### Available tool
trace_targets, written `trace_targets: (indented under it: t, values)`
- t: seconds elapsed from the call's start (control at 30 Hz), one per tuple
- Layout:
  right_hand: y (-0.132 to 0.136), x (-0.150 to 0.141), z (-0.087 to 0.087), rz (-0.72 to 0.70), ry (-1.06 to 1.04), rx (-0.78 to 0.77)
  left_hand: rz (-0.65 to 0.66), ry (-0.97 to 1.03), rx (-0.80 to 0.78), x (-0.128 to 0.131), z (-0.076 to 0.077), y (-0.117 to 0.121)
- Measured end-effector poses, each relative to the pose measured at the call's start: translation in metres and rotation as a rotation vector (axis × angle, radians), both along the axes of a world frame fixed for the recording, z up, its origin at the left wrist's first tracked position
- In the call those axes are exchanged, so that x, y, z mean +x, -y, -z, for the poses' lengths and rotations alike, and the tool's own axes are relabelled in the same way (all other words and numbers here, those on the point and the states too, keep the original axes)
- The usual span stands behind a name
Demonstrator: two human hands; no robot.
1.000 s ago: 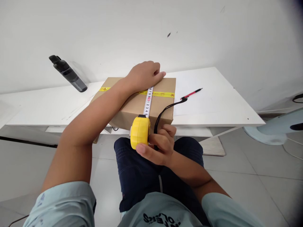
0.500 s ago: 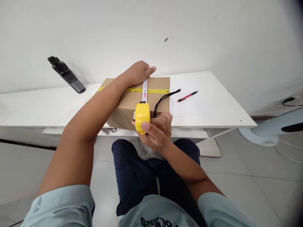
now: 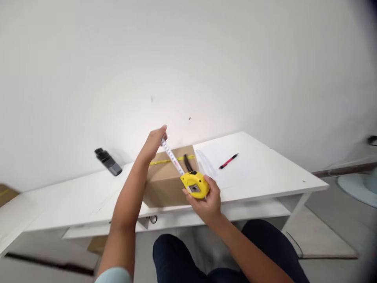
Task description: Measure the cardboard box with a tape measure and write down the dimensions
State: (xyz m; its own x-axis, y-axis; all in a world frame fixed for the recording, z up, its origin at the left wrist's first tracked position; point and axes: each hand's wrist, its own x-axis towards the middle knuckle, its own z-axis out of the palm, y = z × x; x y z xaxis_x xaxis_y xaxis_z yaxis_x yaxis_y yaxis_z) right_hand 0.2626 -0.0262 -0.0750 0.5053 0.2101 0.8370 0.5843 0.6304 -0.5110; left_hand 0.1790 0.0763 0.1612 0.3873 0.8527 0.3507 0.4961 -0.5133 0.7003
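Note:
A yellow tape measure [image 3: 194, 184] is gripped by my right hand [image 3: 209, 202] in front of the cardboard box. Its white blade [image 3: 173, 159] is drawn out and slants up to the left, above the box top. My left hand [image 3: 156, 142] is closed around the blade's free end, near the wall. Below the blade sits the closed cardboard box [image 3: 167, 190], with a strip of yellow tape across its top. The tape measure's black wrist strap [image 3: 187, 163] hangs over the box.
The box stands on a white desk [image 3: 262, 173] against a white wall. To its right lie white paper [image 3: 206, 161] and a red and black pen [image 3: 229, 161]. A dark bottle [image 3: 108, 161] stands left, and part of another cardboard box [image 3: 6, 194] shows at the far left.
Both hands have raised the tape measure off the box. Its blade, lined up straight across the box top before, now slants. The camera view has tipped upward and turned.

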Motion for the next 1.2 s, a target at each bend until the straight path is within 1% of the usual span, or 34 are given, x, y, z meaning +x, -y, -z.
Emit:
trace_targets:
  t: [0.07,0.13,0.2,0.27,0.33,0.4,0.43,0.5,0.53,0.57,0.6,0.67,0.7,0.73,0.77,0.8,0.83,0.9,0.93,0.97,1.0,1.07,1.13,1.2]
  values:
    - [-0.001,-0.002,-0.002,0.004,-0.098,-0.002,0.069,-0.067,0.02,-0.006,-0.004,0.031]
    - [0.007,0.002,-0.009,0.041,-0.099,0.046,0.144,-0.206,0.009,-0.011,0.0,0.064]
    - [0.022,0.01,-0.016,0.062,0.004,0.108,0.206,-0.358,0.003,-0.012,0.009,0.096]
    - [0.035,0.019,-0.022,0.058,0.147,0.162,0.252,-0.457,-0.024,-0.012,0.021,0.119]
    - [0.045,0.026,-0.023,0.06,0.266,0.2,0.258,-0.489,-0.066,-0.014,0.034,0.13]
    - [0.05,0.031,-0.02,0.08,0.337,0.209,0.214,-0.514,-0.071,-0.018,0.045,0.131]
    - [0.051,0.033,-0.018,0.089,0.361,0.205,0.18,-0.539,-0.047,-0.021,0.05,0.13]
    - [0.051,0.036,-0.012,0.103,0.391,0.175,0.114,-0.586,0.051,-0.026,0.063,0.125]
    - [0.052,0.037,-0.009,0.107,0.399,0.158,0.1,-0.571,0.111,-0.028,0.071,0.123]
    - [0.053,0.038,-0.007,0.108,0.404,0.14,0.1,-0.505,0.179,-0.03,0.082,0.123]
    - [0.054,0.039,-0.004,0.102,0.405,0.119,0.126,-0.395,0.248,-0.032,0.094,0.123]
    - [0.062,0.041,0.002,0.067,0.375,0.068,0.268,-0.115,0.342,-0.033,0.124,0.13]
    - [0.068,0.042,0.006,0.036,0.341,0.035,0.353,0.0,0.332,-0.031,0.14,0.135]
    - [0.075,0.044,0.012,0.003,0.301,-0.006,0.419,0.087,0.272,-0.028,0.156,0.142]
    - [0.083,0.046,0.018,-0.022,0.264,-0.048,0.456,0.148,0.155,-0.023,0.171,0.148]
    - [0.091,0.05,0.026,-0.032,0.231,-0.097,0.458,0.192,-0.015,-0.016,0.184,0.154]
    - [0.099,0.054,0.035,-0.029,0.193,-0.161,0.426,0.234,-0.219,-0.007,0.195,0.158]
    - [0.115,0.064,0.054,-0.018,0.082,-0.342,0.349,0.298,-0.604,0.018,0.214,0.16]
    - [0.123,0.069,0.063,-0.029,-0.005,-0.449,0.338,0.316,-0.751,0.032,0.222,0.158]
    - [0.13,0.075,0.071,-0.057,-0.114,-0.552,0.347,0.326,-0.859,0.049,0.23,0.155]
    - [0.137,0.08,0.078,-0.091,-0.224,-0.632,0.368,0.34,-0.928,0.066,0.237,0.151]
    - [0.151,0.088,0.088,-0.119,-0.395,-0.7,0.401,0.4,-1.0,0.1,0.251,0.143]
    - [0.165,0.094,0.093,-0.054,-0.5,-0.688,0.409,0.489,-1.049,0.129,0.26,0.14]
    - [0.177,0.097,0.095,0.045,-0.577,-0.659,0.43,0.552,-1.077,0.149,0.262,0.139]
